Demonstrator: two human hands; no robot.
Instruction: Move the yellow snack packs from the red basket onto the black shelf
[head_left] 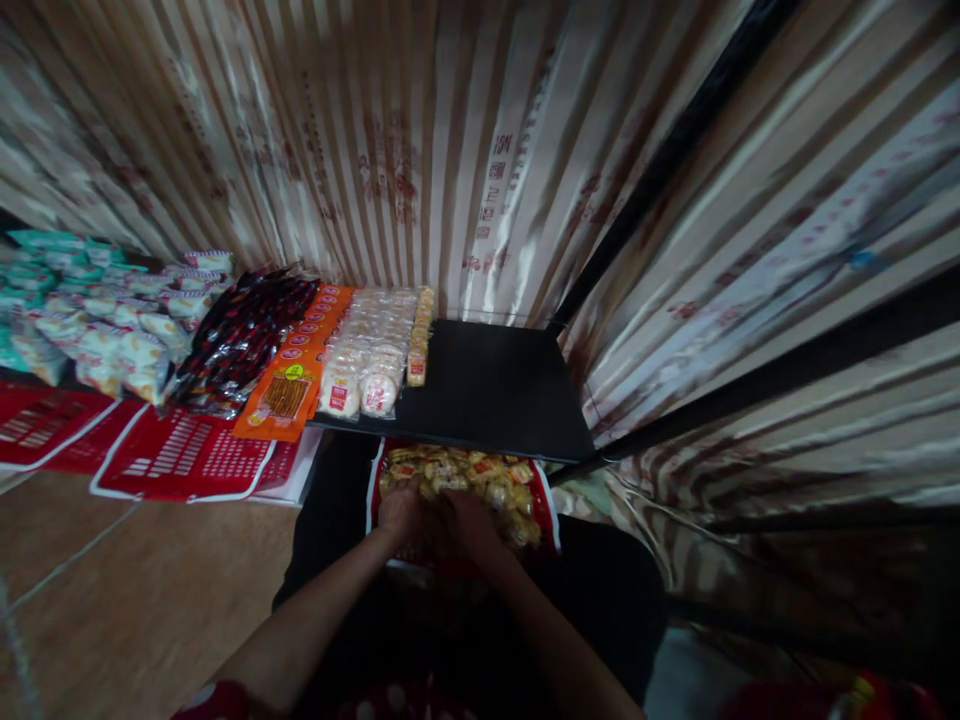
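A red basket with white handles sits between my knees, filled with small yellow-gold wrapped snack packs. My left hand reaches down into the left part of the packs. Close beside it, my right hand is also in among them. The fingers of both hands are dark and hidden, so what they hold does not show. On the black shelf just beyond the basket, a row of similar yellow packs stands beside rows of clear-wrapped white round crackers.
Farther left lie orange snack bags, dark red shiny packets, and white and green bags. Red baskets stand under the shelf's left side. Black metal bars and striped curtains border the shelf.
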